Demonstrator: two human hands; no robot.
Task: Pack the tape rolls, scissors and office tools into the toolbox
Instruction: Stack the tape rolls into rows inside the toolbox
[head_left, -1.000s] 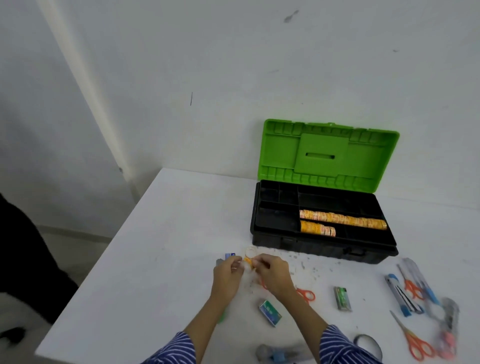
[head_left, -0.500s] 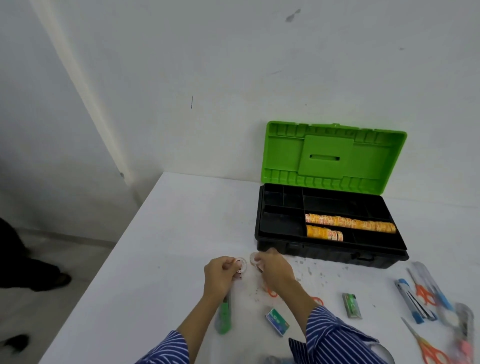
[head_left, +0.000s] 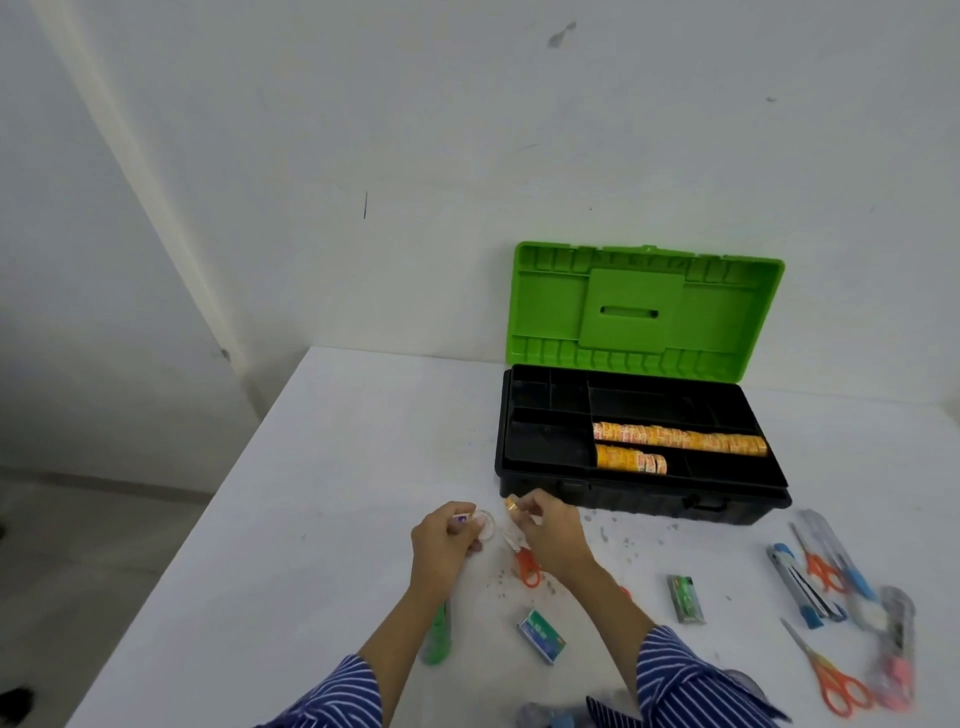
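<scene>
While you are holding two small tape rolls just in front of the toolbox (head_left: 639, 499), you are best off carrying them one at a time to the near channel, where the short row of orange tape rolls (head_left: 631, 461) is lying with free space to its right. I would judge that sliding each roll in on edge, flush against the last one, is going to keep the row tidy.

Nearest you, the striped sleeves are framing a green cutter (head_left: 439, 642) lying under your left forearm, a small green-and-white box (head_left: 542, 629) between your arms, and a pair of orange-handled scissors (head_left: 525, 564) partly hidden under your right wrist. Off to your right, another pair of scissors (head_left: 831, 675), a blue stapler (head_left: 795, 590) and other blurred tools are waiting on the table (head_left: 322, 519), well apart from the box.

Your left hand (head_left: 444, 543) is curling its fingers round a clear tape roll (head_left: 485, 524), pinching it at the rim. Your right hand (head_left: 548, 530) is pinching an orange tape roll (head_left: 511, 504) between thumb and fingertips, the other fingers folded in. The two rolls are sitting just beside each other; whether they are touching I cannot tell.

Beyond them, the toolbox is standing open with its green lid (head_left: 644, 312) upright against the wall, and a longer row of rolls (head_left: 680, 438) is filling the channel behind the short one.
</scene>
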